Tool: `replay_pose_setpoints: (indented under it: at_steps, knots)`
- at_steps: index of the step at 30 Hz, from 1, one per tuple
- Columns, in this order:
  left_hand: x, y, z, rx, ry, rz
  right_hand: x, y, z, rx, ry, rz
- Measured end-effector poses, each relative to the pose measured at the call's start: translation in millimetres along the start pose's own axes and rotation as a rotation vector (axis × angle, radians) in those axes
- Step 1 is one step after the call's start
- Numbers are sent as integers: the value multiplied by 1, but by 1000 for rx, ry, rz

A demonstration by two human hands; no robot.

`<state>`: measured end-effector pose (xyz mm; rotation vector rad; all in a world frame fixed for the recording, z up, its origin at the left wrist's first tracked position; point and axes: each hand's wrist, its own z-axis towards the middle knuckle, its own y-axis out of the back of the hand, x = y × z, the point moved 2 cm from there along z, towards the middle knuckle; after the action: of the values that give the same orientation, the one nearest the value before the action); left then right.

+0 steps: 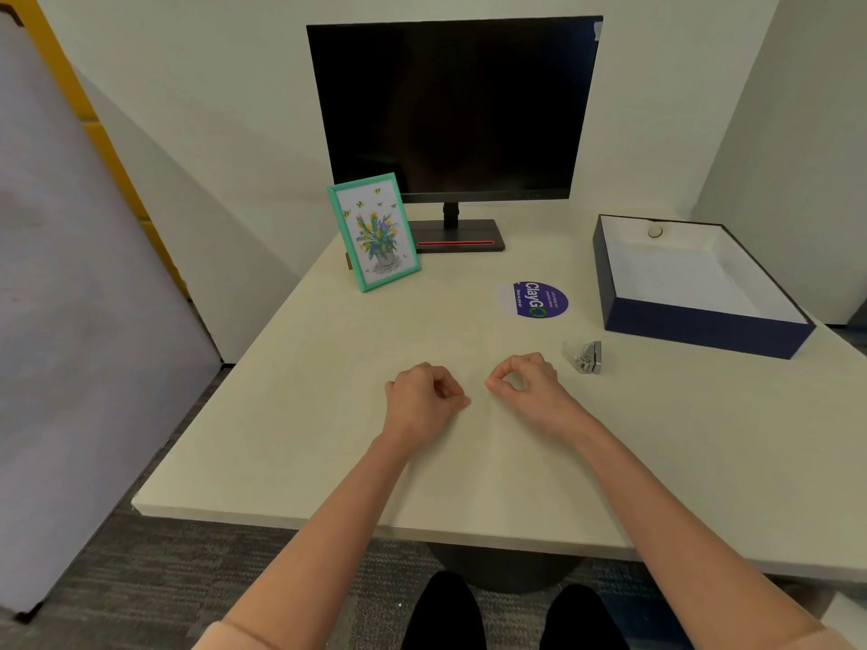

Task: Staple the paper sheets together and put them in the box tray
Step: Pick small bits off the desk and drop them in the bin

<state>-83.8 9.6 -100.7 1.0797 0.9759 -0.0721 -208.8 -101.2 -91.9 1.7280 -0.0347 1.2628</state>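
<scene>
My left hand and my right hand rest side by side on the pale table, near its middle. Both have their fingers curled in, thumb against forefinger, and I see nothing between them. A small silver stapler lies just right of my right hand, apart from it. The dark blue box tray stands at the right, beyond the stapler. Its inside is white, and I cannot tell whether paper sheets lie in it. No sheets stand out on the table.
A black monitor on its stand sits at the back. A green-framed flower picture leans to the left of the stand. A round purple sticker lies flat between the monitor and the stapler. Walls close in behind and at the right.
</scene>
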Motion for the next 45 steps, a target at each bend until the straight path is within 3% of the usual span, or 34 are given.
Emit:
replay_pose_setpoints:
  at_steps: [6,12,22,25,31,36,45]
  knots:
    - [-2,-1,6,17,-18,81,2,-2,3,-1,4,12]
    - [-19,0,17,77,-56,377,5,0,3,0,3,-1]
    - [-17,-12,10,1,-271,709,0,3,1,3,-3,0]
    - [-10,-11,9,5,-248,571,0,3,4,9,-8,22]
    - [1,16,23,-14,8,12,-1,14,5,-9,-30,147]
    - [-40,20,20,-12,-29,-331,-6,39,-9,-72,-39,300]
    - [-182,-65,-14,206,-250,-517,-49,153,-102,-323,-82,330]
